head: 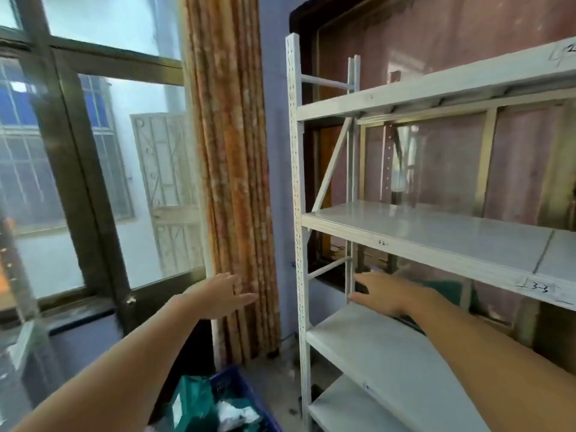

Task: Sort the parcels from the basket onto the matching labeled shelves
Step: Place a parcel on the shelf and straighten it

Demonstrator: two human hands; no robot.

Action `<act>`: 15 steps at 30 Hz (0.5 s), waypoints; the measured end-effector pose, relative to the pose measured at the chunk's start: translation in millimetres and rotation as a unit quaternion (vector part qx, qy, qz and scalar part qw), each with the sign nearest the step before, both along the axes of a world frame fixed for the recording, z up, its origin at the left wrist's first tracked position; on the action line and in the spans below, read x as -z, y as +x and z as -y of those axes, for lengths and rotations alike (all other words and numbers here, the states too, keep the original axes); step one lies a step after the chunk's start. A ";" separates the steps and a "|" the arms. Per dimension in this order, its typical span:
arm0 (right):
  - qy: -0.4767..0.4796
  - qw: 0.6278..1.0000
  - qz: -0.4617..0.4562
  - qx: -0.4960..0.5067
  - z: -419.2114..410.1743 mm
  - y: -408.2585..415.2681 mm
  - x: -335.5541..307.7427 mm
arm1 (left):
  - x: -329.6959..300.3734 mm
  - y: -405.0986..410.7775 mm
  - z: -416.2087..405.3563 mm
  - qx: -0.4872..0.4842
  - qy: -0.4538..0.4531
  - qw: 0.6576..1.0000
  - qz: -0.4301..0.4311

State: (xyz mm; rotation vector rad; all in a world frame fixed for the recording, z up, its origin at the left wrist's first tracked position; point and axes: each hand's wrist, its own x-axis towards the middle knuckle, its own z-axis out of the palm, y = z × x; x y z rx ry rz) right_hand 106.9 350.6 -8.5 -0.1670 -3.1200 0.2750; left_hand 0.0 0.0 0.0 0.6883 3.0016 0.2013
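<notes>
Nearest, at the bottom edge, the blue basket (241,397) is cut off by the frame, so only one corner shows. A green parcel (190,400) lies in it beside a white plastic-wrapped parcel (237,414); whatever else it holds is out of view.

Both forearms reach out above it. The left hand (218,296) is held flat with fingers straight and together, holding nothing, in front of the orange curtain (230,182); whether it touches the fabric is hard to say. The right hand (386,293) is also loosely extended and holds nothing, its fingertips at the front upright of the white shelving rack (296,213), just above a lower shelf board.

The rack's right side runs off the frame. Handwritten labels sit on the shelf fronts: one reads 3-3 (539,287), a smaller one (382,243) is too blurred to read surely, and one at the top corner is cropped. Something dark green (448,289) sits behind the right wrist under the labelled shelf, perhaps another parcel.

Farthest, the window (78,151) shows a hazy building outside.
</notes>
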 end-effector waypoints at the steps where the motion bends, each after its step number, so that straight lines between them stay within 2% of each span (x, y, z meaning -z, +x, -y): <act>1: -0.014 1.000 0.004 -0.013 9.0 -12.4 3.9 | 0.5 -0.2 10.7 -0.009 0.006 1.000 -0.001; 8: -0.028 0.995 0.059 -0.073 65.9 -99.9 38.8 | 33.5 -26.9 80.4 -0.111 -0.038 0.993 0.025; 15: -0.018 0.989 0.066 -0.134 86.4 -178.6 56.6 | 54.0 -65.2 102.4 -0.173 -0.034 0.984 0.039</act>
